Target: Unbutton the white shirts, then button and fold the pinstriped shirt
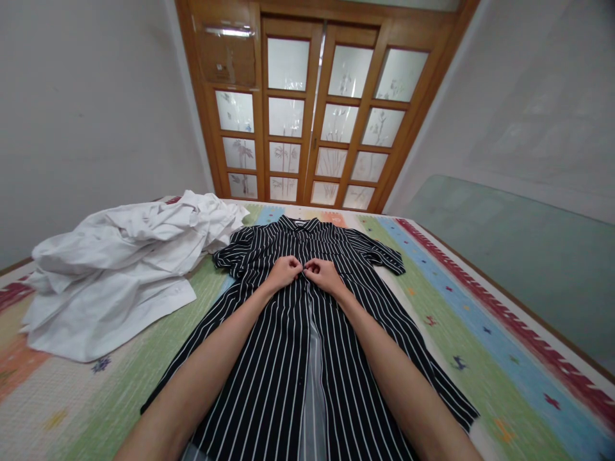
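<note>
A black shirt with white stripes (pixel 269 358) lies spread front side up, its collar at the far end and short sleeves out to both sides. Above my hands the front edges meet; below them they part, showing the grey inside. My left hand (pixel 287 271) pinches the shirt's front edge at mid-chest. Close against it, my right hand (pixel 323 274) pinches the opposite edge at the same height. Both sets of fingertips nearly touch. Any button between them is too small or hidden to make out.
White crumpled clothes (pixel 129 250) are heaped at the left. A colourful striped mat (pixel 432 301) lies under everything. Wooden doors with glass panes (pixel 312 115) stand at the back. A pale green panel (pixel 519 237) runs along the right, beside the wall.
</note>
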A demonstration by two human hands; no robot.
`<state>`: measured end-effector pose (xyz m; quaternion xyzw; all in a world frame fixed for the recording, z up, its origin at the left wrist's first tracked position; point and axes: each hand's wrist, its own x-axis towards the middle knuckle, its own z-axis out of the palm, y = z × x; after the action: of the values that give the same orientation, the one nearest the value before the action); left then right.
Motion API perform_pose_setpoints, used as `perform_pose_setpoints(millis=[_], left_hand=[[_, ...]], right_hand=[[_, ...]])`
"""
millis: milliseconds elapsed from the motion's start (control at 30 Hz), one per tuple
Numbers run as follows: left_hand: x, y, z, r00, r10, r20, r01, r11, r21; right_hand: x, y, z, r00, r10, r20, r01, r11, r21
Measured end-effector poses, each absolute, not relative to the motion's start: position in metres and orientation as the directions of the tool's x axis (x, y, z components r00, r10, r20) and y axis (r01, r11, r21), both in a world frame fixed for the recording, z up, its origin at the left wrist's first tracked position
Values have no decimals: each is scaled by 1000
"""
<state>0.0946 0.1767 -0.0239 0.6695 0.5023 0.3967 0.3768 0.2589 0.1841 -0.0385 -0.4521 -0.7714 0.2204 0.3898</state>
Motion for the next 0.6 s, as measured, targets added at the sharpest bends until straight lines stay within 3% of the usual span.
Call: perform_pose_setpoints(millis=[300, 600], left_hand=[[93, 178, -30, 161, 971, 177, 418, -230, 879], [95, 177, -26, 115, 945, 307, 549, -318, 773]], right_hand=[[258, 183, -35, -266, 860, 436, 568, 505, -650], [260, 186, -39, -191, 864, 466, 592, 480, -647]])
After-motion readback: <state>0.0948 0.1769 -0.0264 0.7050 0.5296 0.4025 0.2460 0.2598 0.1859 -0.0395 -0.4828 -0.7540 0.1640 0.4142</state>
